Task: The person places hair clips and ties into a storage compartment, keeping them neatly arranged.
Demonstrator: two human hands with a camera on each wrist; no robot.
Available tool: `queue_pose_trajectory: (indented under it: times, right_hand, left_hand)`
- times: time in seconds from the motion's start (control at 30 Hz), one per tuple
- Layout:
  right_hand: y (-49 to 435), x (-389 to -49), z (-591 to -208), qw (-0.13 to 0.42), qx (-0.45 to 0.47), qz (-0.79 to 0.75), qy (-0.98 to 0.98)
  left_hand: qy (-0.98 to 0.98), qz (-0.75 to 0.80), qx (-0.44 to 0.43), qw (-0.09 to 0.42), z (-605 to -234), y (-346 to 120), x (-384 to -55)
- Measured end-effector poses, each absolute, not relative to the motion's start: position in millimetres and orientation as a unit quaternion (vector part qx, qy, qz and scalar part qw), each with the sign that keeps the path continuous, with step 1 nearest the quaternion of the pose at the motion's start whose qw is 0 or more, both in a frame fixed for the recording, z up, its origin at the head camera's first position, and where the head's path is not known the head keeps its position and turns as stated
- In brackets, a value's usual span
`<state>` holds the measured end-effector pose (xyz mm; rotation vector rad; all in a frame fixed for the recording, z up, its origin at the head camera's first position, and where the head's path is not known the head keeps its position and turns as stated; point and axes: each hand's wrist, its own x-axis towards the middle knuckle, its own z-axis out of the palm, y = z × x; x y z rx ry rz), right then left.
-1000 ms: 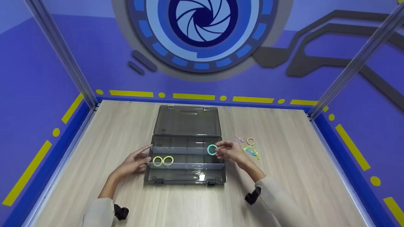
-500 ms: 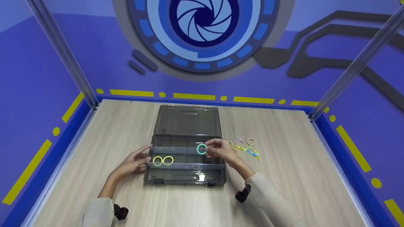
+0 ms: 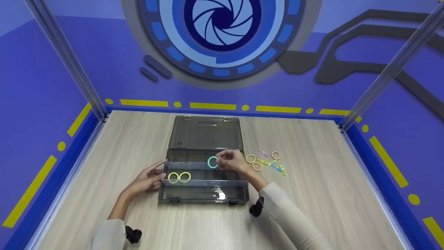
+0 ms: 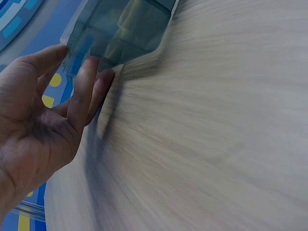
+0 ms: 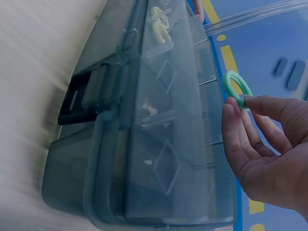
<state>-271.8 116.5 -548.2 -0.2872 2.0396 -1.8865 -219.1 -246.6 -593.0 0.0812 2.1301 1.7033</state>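
A smoky clear storage box (image 3: 204, 199) stands with its lid folded back, its inside split into long rows by clear dividers. My right hand (image 3: 233, 161) pinches a green hair tie (image 3: 212, 162) between thumb and fingertips above the middle row. In the right wrist view the green hair tie (image 5: 236, 84) hangs clear of the dividers. Two yellow hair ties (image 3: 185, 177) are side by side at the left end of the middle row. My left hand (image 3: 144, 180) touches the box's left end with extended fingers; the left wrist view shows its fingertips (image 4: 89, 65) at the wall.
Right of the box lie three tan hair ties (image 3: 275, 155) and several small coloured pieces that look like hair clips (image 3: 277, 167). The lid (image 3: 206, 133) lies flat behind the box. Blue panels and metal posts (image 3: 388, 71) bound the wooden table (image 3: 208, 225).
My right hand has moved left over the box with the green hair tie, uncovering the tan hair ties on the table. The left hand has stayed at the box's left end.
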Motion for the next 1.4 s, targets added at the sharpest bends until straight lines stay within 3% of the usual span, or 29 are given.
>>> queue_pose_trajectory:
  times: [1.4]
  right_hand:
    - [54.6,-243.6,-577.0,0.021,-0.198,-0.412,0.889]
  left_hand:
    - [0.739,0.640,0.061,0.203,-597.2,-249.5,-218.9]
